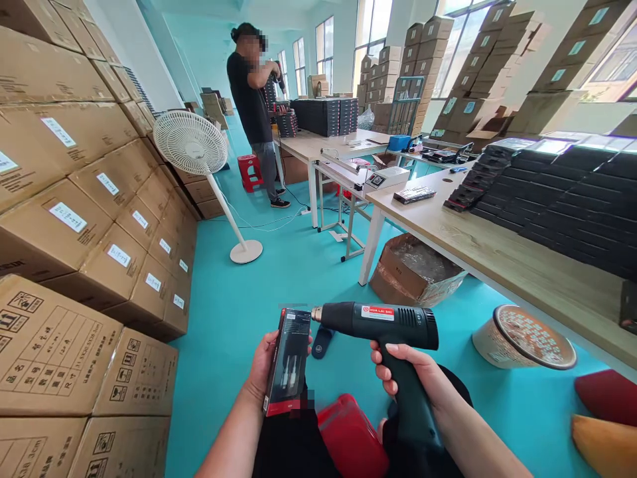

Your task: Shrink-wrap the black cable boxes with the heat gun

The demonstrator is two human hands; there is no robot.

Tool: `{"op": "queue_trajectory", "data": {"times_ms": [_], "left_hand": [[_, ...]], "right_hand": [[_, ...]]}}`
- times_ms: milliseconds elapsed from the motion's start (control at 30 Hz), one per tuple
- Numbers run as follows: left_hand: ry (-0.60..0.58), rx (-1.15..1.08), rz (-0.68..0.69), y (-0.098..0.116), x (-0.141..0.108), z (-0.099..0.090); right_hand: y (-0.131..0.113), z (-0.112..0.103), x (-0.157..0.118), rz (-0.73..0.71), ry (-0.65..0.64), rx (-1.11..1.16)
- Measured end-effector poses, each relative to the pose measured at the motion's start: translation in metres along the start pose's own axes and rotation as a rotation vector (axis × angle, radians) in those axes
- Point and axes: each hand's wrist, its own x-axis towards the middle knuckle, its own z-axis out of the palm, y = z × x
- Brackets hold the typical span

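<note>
My left hand (263,362) is wrapped round the side of a slim black-and-red product box (291,352), held upright and slightly tilted above my lap. Its front shows a picture of pale tool-like shapes; whether film covers it I cannot tell for certain. In my right hand (405,372) is a black heat gun (383,322) with a red-and-white label, gripped by its handle. The gun's metal nozzle points left and sits close by the box's upper right edge. Below, a red plastic stool (351,435) shows between my legs.
Stacked cartons (99,199) line the left. A white standing fan (192,143) and a person (256,113) holding a dark tool are further back. On the right, a table (428,206) bears piles of black boxes (562,192); beneath it stand an open carton (403,272) and a round bin (522,335).
</note>
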Motion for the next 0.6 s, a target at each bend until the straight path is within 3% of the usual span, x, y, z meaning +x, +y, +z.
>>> {"op": "queue_trajectory", "data": {"times_ms": [167,233,333,400,533,600], "left_hand": [[0.073,0.034,-0.019,-0.001,0.005,0.0],[0.121,0.059,-0.011,-0.002,0.005,0.004],[0.125,0.062,0.022,-0.001,0.004,0.011],[0.133,0.059,0.012,0.001,0.004,0.013],[0.21,0.013,0.009,0.008,0.006,0.009],[0.199,-0.015,0.027,0.01,0.006,0.007]], "right_hand": [[0.005,0.024,0.0,-0.012,-0.066,-0.19],[0.004,0.034,0.002,-0.08,-0.093,-0.322],[-0.003,0.045,0.006,-0.251,0.017,-0.442],[-0.007,0.049,0.004,-0.262,0.028,-0.524],[-0.011,0.057,-0.015,-0.006,-0.305,-0.92],[-0.011,0.06,-0.02,0.005,-0.348,-1.042]]}}
